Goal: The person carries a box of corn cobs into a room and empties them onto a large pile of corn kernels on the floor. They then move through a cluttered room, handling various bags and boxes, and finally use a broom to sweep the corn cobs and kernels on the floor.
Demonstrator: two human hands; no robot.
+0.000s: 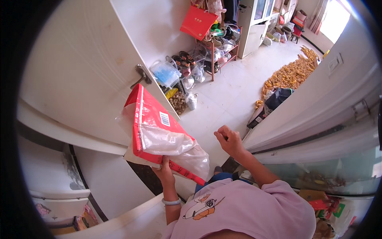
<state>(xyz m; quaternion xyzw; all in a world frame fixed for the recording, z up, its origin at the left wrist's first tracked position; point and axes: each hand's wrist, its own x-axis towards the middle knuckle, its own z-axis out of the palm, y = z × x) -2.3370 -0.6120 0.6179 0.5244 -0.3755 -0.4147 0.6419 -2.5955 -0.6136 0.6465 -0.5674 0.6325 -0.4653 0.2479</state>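
Note:
My left hand is wrapped around the lower edge of a red and white plastic packaging bag. The bag looks creased and bears a barcode label and printed writing. It hangs before the white door, with its upper corner near the metal door handle. My left thumb lies on the bag's red side, while the other fingers are largely hidden. To the right of the bag, my right hand is raised over the doorway floor, its fingers curled in and nothing visible in them.
Past the doorway, a shoe rack holds shoes and plastic bags. Garlic bulbs lie beside the door's edge. A heap of corn cobs covers the floor at the right. Near the right wall sits a box with dark cloth.

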